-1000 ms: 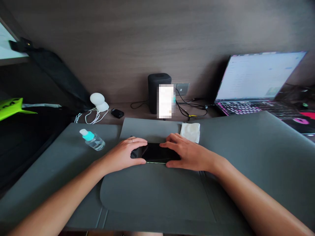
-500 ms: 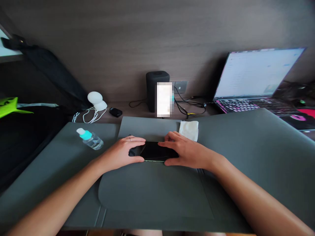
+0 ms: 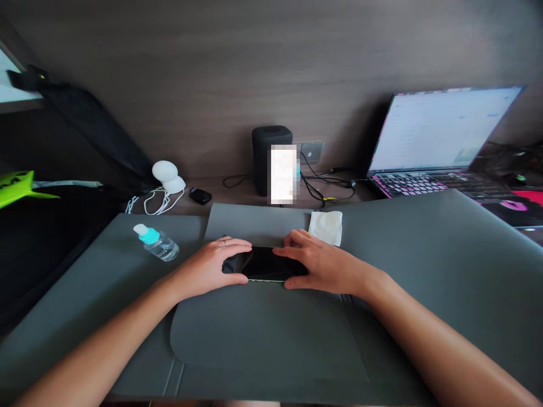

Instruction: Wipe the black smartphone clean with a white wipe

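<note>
A dark phone (image 3: 269,264) lies flat, screen up, on the grey mat (image 3: 267,333), its long side running left to right. My left hand (image 3: 216,263), with a ring on one finger, grips its left end, thumb on the near edge and fingers on the far edge. At the other end my right hand (image 3: 314,262) holds it the same way. Just behind my right hand is a folded white cloth (image 3: 326,226). A clear spray bottle (image 3: 159,243) with a turquoise collar lies on its side to the left.
Along the wall stand a white round-headed device (image 3: 167,174) with its cord, a small black object (image 3: 200,196), a black speaker (image 3: 261,164) and tangled cables (image 3: 331,189). An open laptop (image 3: 443,133) sits at the back right. Dark fabric (image 3: 97,124) hangs at the left.
</note>
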Available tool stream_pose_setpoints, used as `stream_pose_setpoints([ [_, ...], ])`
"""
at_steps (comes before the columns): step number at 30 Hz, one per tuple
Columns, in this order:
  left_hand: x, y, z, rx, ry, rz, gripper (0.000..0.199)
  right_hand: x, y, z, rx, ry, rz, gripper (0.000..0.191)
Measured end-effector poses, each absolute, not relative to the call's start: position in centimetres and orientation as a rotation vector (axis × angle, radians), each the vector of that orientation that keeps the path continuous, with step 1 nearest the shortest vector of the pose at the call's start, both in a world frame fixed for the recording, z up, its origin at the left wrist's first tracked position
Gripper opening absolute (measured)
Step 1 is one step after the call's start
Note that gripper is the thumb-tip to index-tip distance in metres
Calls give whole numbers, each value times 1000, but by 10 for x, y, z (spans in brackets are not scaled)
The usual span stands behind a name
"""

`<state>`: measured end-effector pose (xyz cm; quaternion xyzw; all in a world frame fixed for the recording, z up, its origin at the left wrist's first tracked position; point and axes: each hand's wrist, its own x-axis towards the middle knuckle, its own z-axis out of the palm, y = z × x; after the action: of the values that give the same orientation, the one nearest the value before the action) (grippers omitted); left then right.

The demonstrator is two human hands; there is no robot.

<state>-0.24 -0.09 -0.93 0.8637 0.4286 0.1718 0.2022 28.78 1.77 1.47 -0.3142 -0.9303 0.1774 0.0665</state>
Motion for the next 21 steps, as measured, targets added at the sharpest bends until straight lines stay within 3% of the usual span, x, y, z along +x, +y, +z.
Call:
stream_pose_setpoints([
  [21, -1, -1, -9, 2410, 1197, 510, 50, 289, 15, 14, -912, -2860, 459, 63],
])
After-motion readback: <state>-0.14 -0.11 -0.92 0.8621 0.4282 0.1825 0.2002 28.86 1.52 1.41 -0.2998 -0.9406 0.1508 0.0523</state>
